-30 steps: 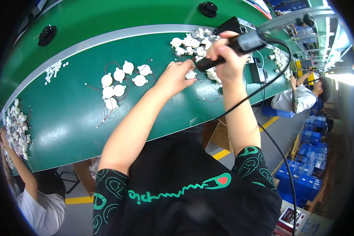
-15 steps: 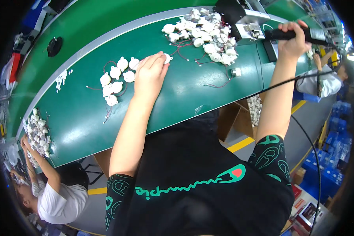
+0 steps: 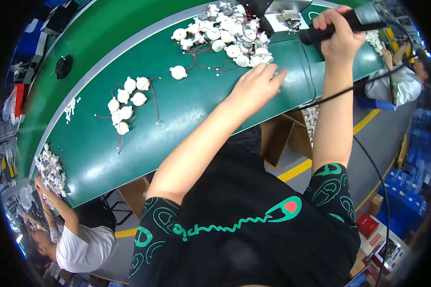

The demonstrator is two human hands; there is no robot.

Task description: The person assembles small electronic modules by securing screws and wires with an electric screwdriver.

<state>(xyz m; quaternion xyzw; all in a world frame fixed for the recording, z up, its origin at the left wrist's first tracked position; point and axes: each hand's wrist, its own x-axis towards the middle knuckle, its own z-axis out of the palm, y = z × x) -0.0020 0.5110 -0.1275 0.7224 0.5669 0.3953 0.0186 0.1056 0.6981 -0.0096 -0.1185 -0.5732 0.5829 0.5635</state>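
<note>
My right hand [image 3: 341,39] is closed around a black powered screwdriver [image 3: 321,34], held tilted above the table beside a metal fixture [image 3: 290,20]. My left hand [image 3: 256,88] is over the table at the near edge of a big pile of white round wired parts [image 3: 225,33], its fingers stretched and slightly apart. What lies beneath its palm is hidden. Left of the pile, one white round part [image 3: 178,72] lies alone. Farther left is a loose group of several such parts [image 3: 123,95] with thin red and dark wires.
Small white pieces [image 3: 71,109] lie near the rail on the left. Another pile of white parts [image 3: 51,167] lies by a co-worker [image 3: 81,244] at the far left. A black cable [image 3: 349,91] runs from the screwdriver past my right arm. A cardboard box [image 3: 277,138] stands below the table edge.
My left hand has moved right, from the group of white parts to the pile's near edge, leaving one part lying alone. My right hand still holds the screwdriver. The view has shifted slightly.
</note>
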